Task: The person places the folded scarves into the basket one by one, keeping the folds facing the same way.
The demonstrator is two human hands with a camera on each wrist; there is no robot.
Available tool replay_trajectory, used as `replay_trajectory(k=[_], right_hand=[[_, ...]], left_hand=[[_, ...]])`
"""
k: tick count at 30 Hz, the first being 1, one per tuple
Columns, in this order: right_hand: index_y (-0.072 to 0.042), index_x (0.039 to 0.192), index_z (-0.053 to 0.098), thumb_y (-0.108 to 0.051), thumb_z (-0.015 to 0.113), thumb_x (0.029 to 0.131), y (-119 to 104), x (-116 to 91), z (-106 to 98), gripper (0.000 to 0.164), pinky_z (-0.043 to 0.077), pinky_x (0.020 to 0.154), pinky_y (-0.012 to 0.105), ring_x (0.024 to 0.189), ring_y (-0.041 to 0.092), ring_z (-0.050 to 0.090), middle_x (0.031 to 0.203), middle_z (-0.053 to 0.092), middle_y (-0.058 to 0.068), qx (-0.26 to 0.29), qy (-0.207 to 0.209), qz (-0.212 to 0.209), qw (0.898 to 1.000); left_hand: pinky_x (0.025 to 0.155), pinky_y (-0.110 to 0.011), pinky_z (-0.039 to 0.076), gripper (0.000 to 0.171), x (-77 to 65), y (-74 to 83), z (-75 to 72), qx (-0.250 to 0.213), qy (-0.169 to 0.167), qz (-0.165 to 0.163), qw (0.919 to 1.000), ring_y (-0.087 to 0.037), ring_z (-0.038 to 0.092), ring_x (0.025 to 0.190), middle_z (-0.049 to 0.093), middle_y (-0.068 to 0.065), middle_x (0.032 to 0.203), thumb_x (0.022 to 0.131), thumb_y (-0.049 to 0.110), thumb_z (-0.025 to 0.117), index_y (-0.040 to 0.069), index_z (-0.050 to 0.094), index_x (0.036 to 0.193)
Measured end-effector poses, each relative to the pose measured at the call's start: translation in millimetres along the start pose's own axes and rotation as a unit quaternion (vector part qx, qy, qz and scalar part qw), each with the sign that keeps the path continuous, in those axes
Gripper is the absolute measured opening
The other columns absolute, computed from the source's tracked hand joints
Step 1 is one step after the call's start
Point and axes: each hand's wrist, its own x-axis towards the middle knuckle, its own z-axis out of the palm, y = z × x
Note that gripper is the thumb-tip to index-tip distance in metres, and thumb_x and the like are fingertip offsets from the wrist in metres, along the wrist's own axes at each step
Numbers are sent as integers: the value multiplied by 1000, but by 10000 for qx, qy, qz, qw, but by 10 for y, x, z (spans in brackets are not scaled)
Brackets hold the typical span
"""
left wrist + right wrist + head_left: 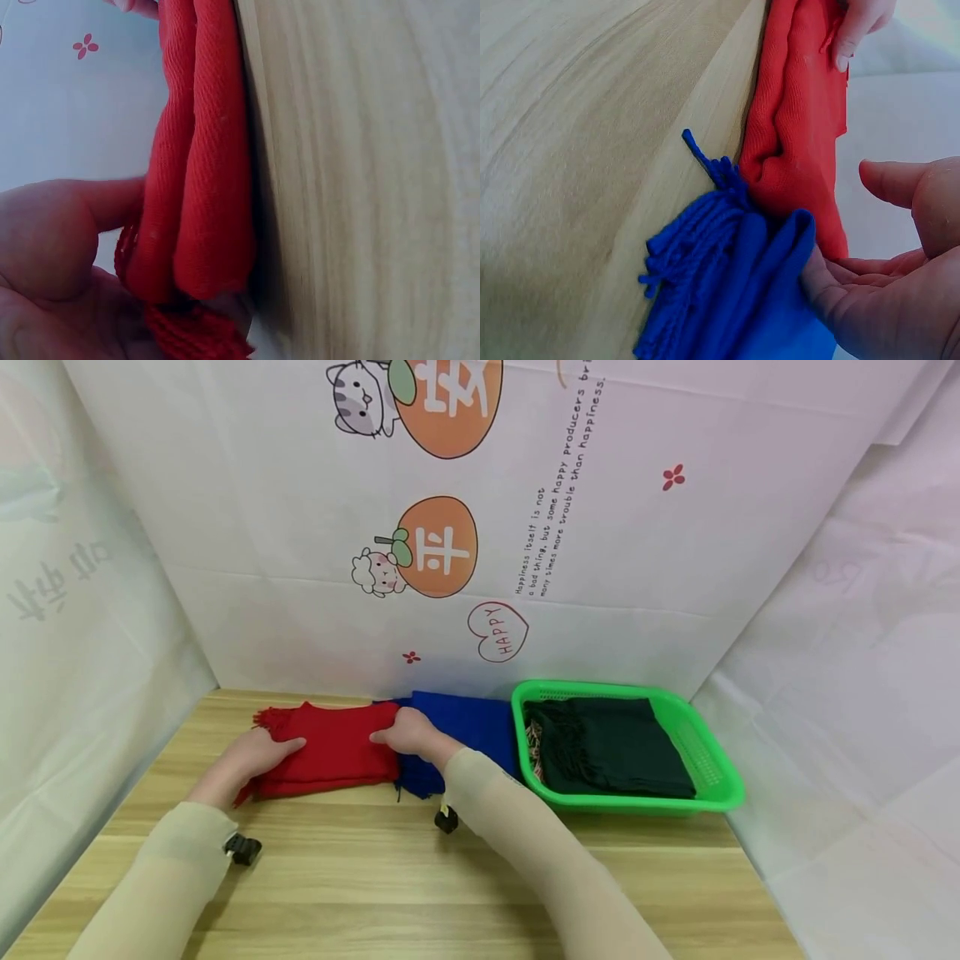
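A folded red scarf (341, 745) with fringe at its left end lies on the table by the back wall. My left hand (253, 753) grips that end, its thumb on top and fingers underneath, partly hidden by the cloth. At the opposite end is my right hand (411, 732). In the right wrist view, its thumb stands apart from the cloth while the fingers (877, 274) reach in at the red scarf's edge, beside the blue scarf (780, 315); their tips are hidden. Folded and fringed, the blue scarf lies directly right of the red one.
A green plastic basket (637, 804) stands at the right, touching or nearly touching the blue scarf. Inside it lies a folded dark scarf (615, 747), with a patterned fringe at its left. White printed sheeting (300, 527) rises behind the wooden table (360, 877) and at both sides.
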Motion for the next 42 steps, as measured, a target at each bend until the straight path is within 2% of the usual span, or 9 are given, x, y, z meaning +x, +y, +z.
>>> replay_trajectory(k=[4, 8, 11, 14, 17, 20, 26, 34, 42], right_hand=[[-15, 79, 46, -30, 77, 109, 27, 33, 22, 46, 36, 64, 34, 59, 16, 35, 65, 37, -2, 337, 130, 121, 9993], [-13, 78, 50, -28, 78, 108, 52, 34, 50, 43, 48, 70, 35, 62, 19, 54, 64, 44, 0, 665, 303, 175, 9972], [-10, 87, 58, -26, 79, 107, 58, 23, 69, 33, 60, 79, 35, 74, 22, 71, 75, 56, 3, 932, 339, 223, 9948], [-6, 100, 65, -23, 80, 107, 55, 22, 87, 24, 65, 86, 38, 83, 23, 75, 91, 63, 7, 1176, 274, 302, 9922], [-4, 107, 66, -21, 80, 106, 38, 26, 111, 22, 66, 84, 37, 81, 21, 73, 97, 63, 8, 1307, 225, 375, 9905], [-4, 105, 68, -21, 81, 106, 11, 30, 144, 21, 65, 80, 36, 74, 20, 68, 87, 59, 6, 1302, 264, 392, 9904], [-7, 100, 68, -21, 84, 103, -42, 0, 227, 22, 63, 76, 35, 63, 21, 60, 75, 54, 3, 1443, 199, 416, 9885], [-5, 113, 68, -18, 86, 101, -73, -95, 289, 25, 58, 69, 34, 61, 20, 56, 98, 66, 7, 1794, -138, 555, 9821], [-6, 106, 68, -19, 87, 100, -110, -152, 369, 24, 54, 67, 35, 60, 21, 51, 95, 66, 8, 1843, -312, 753, 9795]], left_hand=[[111, -66, 49, 92, 27, -34, 5, -144, 42, -16, 9999, -60, 54, 131, 39, -53, 153, 113, 47, 56, -32, 32, 152], [99, -58, 55, 91, 43, -68, 6, -359, 95, -52, 9993, -51, 59, 117, 45, -51, 147, 112, 46, 60, -32, 33, 151], [94, -55, 57, 90, 52, -80, -2, -356, 110, -38, 9993, -48, 60, 112, 47, -51, 145, 111, 46, 60, -32, 35, 150], [102, -60, 55, 93, 45, -76, -18, -362, 66, -39, 9993, -55, 58, 122, 42, -52, 151, 111, 47, 60, -31, 32, 154], [110, -68, 51, 96, 25, -80, -34, -439, -27, -89, 9990, -62, 50, 136, 34, -52, 157, 111, 48, 60, -29, 25, 158], [115, -71, 46, 99, -1, -95, -55, -480, -57, -109, 9988, -66, 42, 143, 29, -53, 160, 112, 48, 60, -29, 21, 159], [116, -71, 44, 101, -12, -166, -78, -341, -96, -107, 9993, -67, 41, 143, 28, -54, 159, 112, 52, 58, -31, 23, 157], [112, -64, 49, 101, -49, -262, -86, -680, -19, -154, 9976, -56, 52, 131, 36, -53, 154, 112, 55, 56, -33, 28, 153], [106, -59, 52, 102, -54, -338, -76, -760, -58, -77, 9971, -50, 56, 124, 40, -51, 153, 112, 59, 56, -31, 33, 153]])
